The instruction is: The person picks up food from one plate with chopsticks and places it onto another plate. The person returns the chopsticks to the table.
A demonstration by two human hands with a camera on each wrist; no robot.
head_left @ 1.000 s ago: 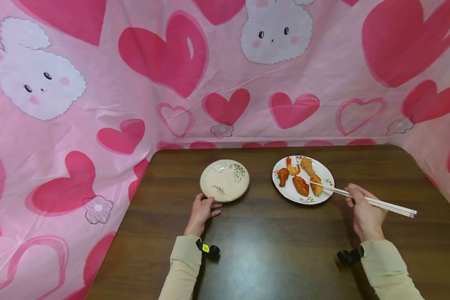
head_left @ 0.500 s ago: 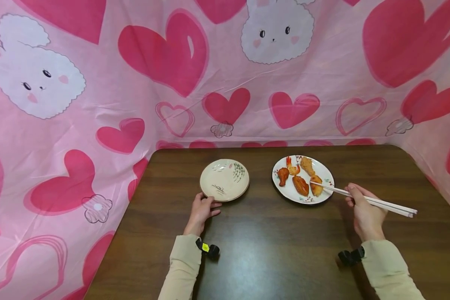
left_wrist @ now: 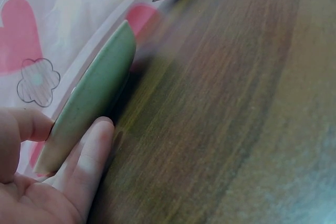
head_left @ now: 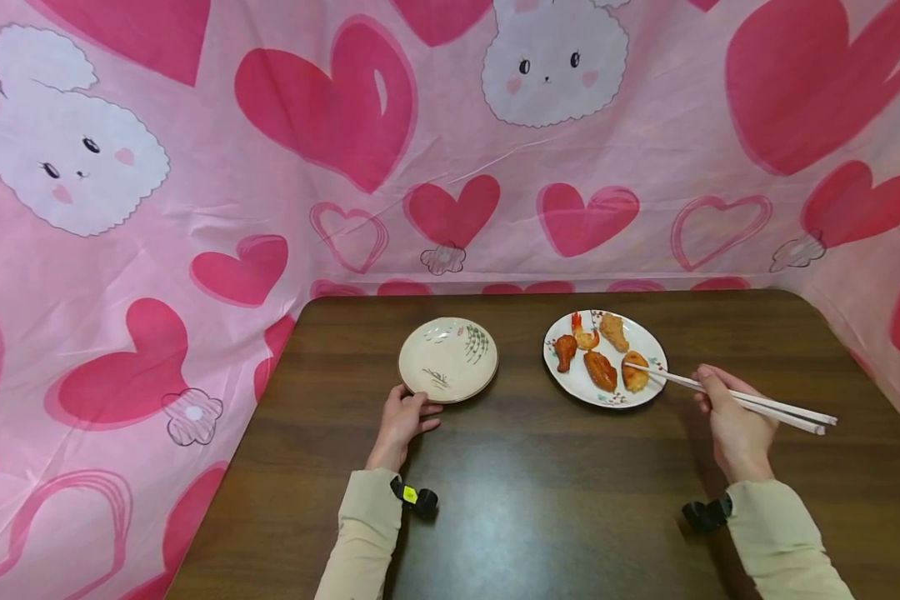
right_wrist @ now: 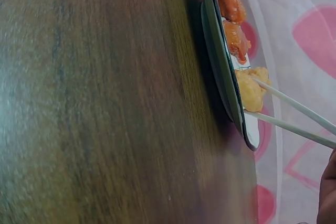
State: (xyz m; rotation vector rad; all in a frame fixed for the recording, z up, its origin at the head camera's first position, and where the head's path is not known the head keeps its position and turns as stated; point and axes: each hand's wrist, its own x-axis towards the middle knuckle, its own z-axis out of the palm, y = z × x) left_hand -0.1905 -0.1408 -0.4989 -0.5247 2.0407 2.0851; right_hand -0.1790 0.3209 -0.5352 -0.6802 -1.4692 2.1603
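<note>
In the head view my left hand [head_left: 403, 423] grips the near-left rim of a cream dish [head_left: 446, 354] with green painted sprigs. The left wrist view has the thumb on the rim of the dish [left_wrist: 97, 82] and fingers below it. My right hand [head_left: 737, 425] holds a pair of white chopsticks [head_left: 765, 403]. Their tips are at a golden-brown piece of food [head_left: 635, 375] on the right side of a white patterned plate [head_left: 570, 385]. Seen from the right wrist, one chopstick [right_wrist: 294, 104] overlaps the top of that piece [right_wrist: 251, 92] and the other lies along its lower edge.
Also on the white plate are a small drumstick [head_left: 566, 352], a chicken wing [head_left: 601, 372], a shrimp with a red tail [head_left: 587, 337] and a fried piece [head_left: 613, 331]. Behind the brown wooden table [head_left: 540, 500] hangs a pink cloth [head_left: 510, 158] with hearts and rabbits.
My right hand and the chopsticks have shifted slightly right, and their back ends are further apart. The golden-brown piece has moved a little right on the plate. My left hand stays at the dish.
</note>
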